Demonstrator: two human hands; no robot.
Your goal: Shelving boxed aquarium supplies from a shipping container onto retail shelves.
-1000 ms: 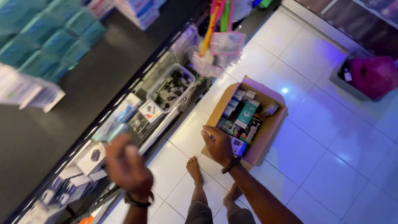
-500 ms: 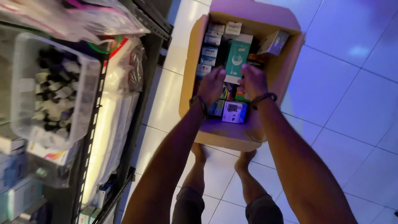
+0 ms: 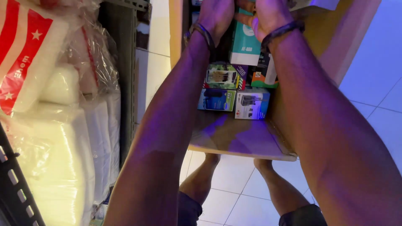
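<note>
Both my arms reach down into an open cardboard box [image 3: 234,142] on the tiled floor. My left hand [image 3: 215,14] and my right hand [image 3: 270,14] are closed on the two sides of a tall teal and white product box [image 3: 246,46] at the top edge of the view. Under it lie several small printed product boxes, among them a blue one [image 3: 216,99] and a white one [image 3: 251,104]. A dark band sits on each wrist. My fingertips are cut off by the frame's top.
A dark metal shelf upright [image 3: 125,62] stands left of the cardboard box. Left of that are plastic-wrapped white foam blocks [image 3: 63,138] and a red and white wrapped pack [image 3: 25,54]. My bare feet [image 3: 209,161] stand on white floor tiles just behind the box.
My left hand left the shelf and joined my right hand in the cardboard box. Both closed on the teal box, and the view has dropped much closer to the box.
</note>
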